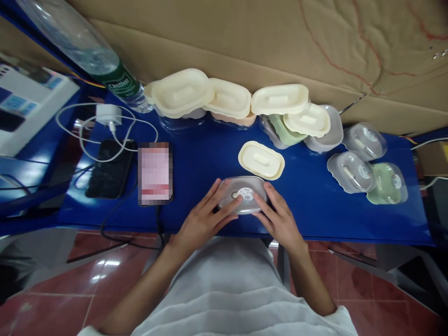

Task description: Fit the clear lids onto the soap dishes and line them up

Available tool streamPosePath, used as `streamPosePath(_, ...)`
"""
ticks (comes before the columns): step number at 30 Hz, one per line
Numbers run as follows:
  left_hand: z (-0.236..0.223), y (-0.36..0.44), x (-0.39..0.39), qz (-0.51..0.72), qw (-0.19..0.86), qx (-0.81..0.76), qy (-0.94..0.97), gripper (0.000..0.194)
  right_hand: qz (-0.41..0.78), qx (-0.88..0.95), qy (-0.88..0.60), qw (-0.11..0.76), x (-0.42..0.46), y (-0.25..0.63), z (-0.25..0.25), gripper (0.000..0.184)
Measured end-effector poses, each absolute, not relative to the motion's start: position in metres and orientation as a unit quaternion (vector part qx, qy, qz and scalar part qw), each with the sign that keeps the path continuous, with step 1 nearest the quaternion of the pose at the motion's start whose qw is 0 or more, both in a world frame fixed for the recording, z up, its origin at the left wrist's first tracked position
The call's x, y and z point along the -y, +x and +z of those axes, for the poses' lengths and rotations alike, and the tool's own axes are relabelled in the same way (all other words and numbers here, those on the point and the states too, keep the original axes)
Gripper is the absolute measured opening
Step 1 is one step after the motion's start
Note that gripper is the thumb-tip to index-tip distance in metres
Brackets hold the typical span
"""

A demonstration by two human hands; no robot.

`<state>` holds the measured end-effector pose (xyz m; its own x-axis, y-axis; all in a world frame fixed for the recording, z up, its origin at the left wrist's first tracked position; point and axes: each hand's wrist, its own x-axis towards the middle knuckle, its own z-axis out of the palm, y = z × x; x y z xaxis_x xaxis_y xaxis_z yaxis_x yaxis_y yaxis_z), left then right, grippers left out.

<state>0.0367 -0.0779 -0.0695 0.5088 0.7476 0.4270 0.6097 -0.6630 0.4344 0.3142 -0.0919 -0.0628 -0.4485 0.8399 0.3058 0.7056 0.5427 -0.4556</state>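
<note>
Close to the table's front edge is a grey oval plastic box (229, 185), with a round white label (246, 193) on its top. My left hand (203, 215) grips its left side, with fingers reaching over the top to the label. From the other side, my right hand (280, 215) holds the box with its fingers on the right rim and top. Just beyond it lies a cream oval tray-like piece (262, 161) with a raised middle. Parts of the box's near side are hidden by my fingers.
Cream pieces (182, 93) rest on plastic boxes along the back. At the right stand labelled grey boxes (350, 171) and a green one (387, 184). To the left are a phone (156, 173), a black phone-like device (109, 169), a charger (108, 114) with looped cable, and a water bottle (105, 65).
</note>
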Motion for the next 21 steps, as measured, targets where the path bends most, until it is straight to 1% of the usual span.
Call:
streamPosePath(3, -0.071, 0.035, 0.081, 0.318, 0.078, -0.403, 0.855, 0.084, 0.145, 0.838, -0.458, 0.258, 0.093, 0.312, -0.062, 0.089)
streamPosePath(5, -0.072, 0.035, 0.081, 0.315, 0.077, -0.407, 0.854, 0.083, 0.157, 0.833, -0.463, 0.259, 0.092, 0.312, -0.062, 0.086)
streamPosePath(10, -0.071, 0.036, 0.075, 0.335, 0.143, -0.420, 0.831, 0.072, 0.156, 0.824, -0.482, 0.253, 0.091, 0.309, -0.063, 0.076)
streamPosePath(13, -0.066, 0.035, 0.069, 0.337, 0.164, -0.425, 0.824, 0.063, 0.160, 0.820, -0.491, 0.248, 0.092, 0.307, -0.064, 0.072)
streamPosePath(16, -0.065, 0.037, 0.067, 0.326, 0.179, -0.409, 0.833, 0.058, 0.155, 0.812, -0.502, 0.256, 0.098, 0.310, -0.065, 0.069)
streamPosePath(18, -0.068, 0.039, 0.069, 0.310, 0.187, -0.393, 0.845, 0.060, 0.139, 0.809, -0.506, 0.264, 0.105, 0.320, -0.064, 0.066)
streamPosePath(21, -0.074, 0.041, 0.072, 0.288, 0.212, -0.403, 0.843, 0.076, 0.101, 0.783, -0.553, 0.266, 0.126, 0.348, -0.059, 0.061)
